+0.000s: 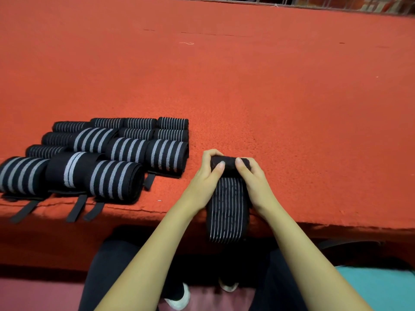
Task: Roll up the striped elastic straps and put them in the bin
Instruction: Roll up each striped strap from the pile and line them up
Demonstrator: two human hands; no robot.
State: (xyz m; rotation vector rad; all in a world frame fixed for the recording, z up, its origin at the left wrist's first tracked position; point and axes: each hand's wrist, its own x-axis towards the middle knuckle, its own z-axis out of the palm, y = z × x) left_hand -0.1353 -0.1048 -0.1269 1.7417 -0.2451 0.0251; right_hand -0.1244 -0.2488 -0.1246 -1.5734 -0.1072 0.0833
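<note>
Presently both hands clamp one striped strap (228, 212) at the bench (269, 97) edge: left hand (207, 176) and right hand (252, 178) pinch the rolled end, grip closed at each side, the tail hanging over the edge. Judged light, soft and springy; hold the roll's ends to prevent unwinding. Finished rolls (94, 158) lie left. No bin or legible writing visible.

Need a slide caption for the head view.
Both hands roll a striped strap beside finished rolls.
</note>
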